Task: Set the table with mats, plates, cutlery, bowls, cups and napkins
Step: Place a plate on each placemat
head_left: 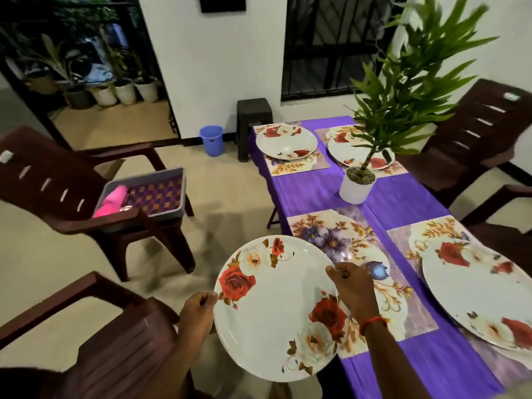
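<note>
left hand [198, 308]: fingers curled, pinching left rim of plate [267, 321]; forearm entering from bottom edge.
plate: tilted, held by both hands at left edge of table [403, 203], overlapping near-left mat [339, 240].
right hand [352, 286]: thumb and fingers gripping upper-right rim; forearm crossing mat.

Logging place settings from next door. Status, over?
Holding: left hand and right hand grip the plate by its rim. Held mostly off the table, at the bare mat's edge, not set down. Nothing lies on that mat.
</note>
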